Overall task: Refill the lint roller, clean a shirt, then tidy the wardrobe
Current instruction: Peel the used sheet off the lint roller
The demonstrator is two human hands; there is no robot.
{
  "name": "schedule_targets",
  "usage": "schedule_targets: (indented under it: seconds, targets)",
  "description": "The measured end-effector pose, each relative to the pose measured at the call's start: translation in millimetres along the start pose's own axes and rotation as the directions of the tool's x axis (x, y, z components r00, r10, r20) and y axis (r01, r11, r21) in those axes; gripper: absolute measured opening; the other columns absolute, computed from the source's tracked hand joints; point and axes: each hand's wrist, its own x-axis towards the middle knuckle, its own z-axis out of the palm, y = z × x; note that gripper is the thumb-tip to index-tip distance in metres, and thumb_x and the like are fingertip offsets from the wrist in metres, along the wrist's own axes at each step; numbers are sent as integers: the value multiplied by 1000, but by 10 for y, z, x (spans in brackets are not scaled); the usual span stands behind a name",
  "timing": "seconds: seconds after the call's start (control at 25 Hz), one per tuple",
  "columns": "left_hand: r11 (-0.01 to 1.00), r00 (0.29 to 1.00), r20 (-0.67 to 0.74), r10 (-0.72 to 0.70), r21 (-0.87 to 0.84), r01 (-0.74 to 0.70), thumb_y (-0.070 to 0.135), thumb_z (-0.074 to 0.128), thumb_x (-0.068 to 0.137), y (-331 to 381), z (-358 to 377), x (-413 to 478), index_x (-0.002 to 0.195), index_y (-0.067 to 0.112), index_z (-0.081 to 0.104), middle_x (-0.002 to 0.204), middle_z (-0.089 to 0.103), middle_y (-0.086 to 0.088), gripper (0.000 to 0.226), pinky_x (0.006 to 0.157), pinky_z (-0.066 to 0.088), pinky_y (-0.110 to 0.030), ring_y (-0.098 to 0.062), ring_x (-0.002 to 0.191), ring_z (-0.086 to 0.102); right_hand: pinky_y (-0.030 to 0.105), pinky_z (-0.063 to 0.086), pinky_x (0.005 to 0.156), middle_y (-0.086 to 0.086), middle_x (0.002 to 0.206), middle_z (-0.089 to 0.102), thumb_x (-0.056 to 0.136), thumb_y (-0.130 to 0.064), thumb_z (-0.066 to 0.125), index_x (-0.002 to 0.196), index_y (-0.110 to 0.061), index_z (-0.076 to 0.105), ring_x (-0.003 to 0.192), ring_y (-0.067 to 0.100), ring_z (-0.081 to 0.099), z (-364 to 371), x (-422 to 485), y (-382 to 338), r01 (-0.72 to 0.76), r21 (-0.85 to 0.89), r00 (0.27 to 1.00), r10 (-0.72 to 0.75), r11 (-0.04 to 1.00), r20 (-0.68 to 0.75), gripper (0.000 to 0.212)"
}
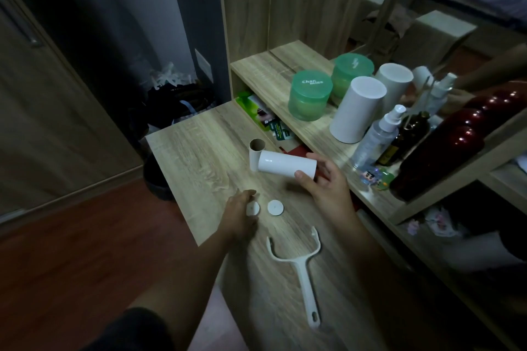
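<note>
My right hand (pixel 325 182) grips a fresh white refill roll (pixel 285 165), held on its side just above the wooden table (pixel 199 145). Behind its left end stands an empty cardboard core (pixel 255 155), upright on the table. My left hand (pixel 241 209) rests on the table with its fingertips on one white round end cap (pixel 253 209). A second end cap (pixel 275 207) lies flat just to its right. The white forked roller handle (pixel 302 268) lies near the table's front edge, fork pointing away from me, with no roll on it.
On the shelf (pixel 285 71) to the right stand a green jar (pixel 310 95), a white cylinder (pixel 358 110), a spray bottle (pixel 379 134), a brown bottle (pixel 405 138) and a dark red bottle (pixel 445 148), with a mirror behind. A dark laundry basket (pixel 174 105) sits left of the table.
</note>
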Motion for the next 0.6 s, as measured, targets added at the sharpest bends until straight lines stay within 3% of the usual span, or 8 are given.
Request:
schedule_targets:
  seconds: [0.2, 0.32, 0.48, 0.6]
  targets:
    - [997, 998, 45, -39, -70, 42, 5, 71, 68, -53, -30, 14, 139, 13, 38, 135, 51, -8, 78, 100, 32, -27, -27, 125, 43, 16, 53, 74, -8, 107, 64, 79, -5, 70, 103, -29, 58, 99, 7, 64, 42, 10, 1, 1, -24, 1000, -1, 1000, 1, 36]
    - [984, 997, 59, -46, -168, 55, 5, 71, 67, -41, -221, -38, 140, 15, 36, 138, 48, -6, 81, 103, 37, -33, -23, 127, 43, 18, 54, 76, -8, 107, 64, 79, -5, 70, 105, -25, 58, 102, 9, 63, 137, -4, -53, -8, -18, 1000, 8, 1000, 7, 36]
    - [969, 992, -125, -25, -246, -7, -2, 61, 76, 13, -697, -27, 135, 13, 41, 133, 52, -4, 64, 92, 37, -25, -18, 118, 49, 17, 53, 75, -1, 110, 63, 79, -5, 69, 111, -16, 56, 99, 7, 63, 424, 6, -221, 14, -10, 1000, -14, 1000, 17, 36]
    - [970, 976, -211, -45, -242, -8, 0, 61, 79, -109, -1153, 35, 133, 10, 43, 131, 53, -6, 57, 88, 39, -25, -19, 113, 51, 17, 52, 74, 0, 108, 64, 79, -7, 70, 104, -19, 58, 96, 8, 64, 826, 30, -293, 12, 7, 999, -13, 1000, 38, 31]
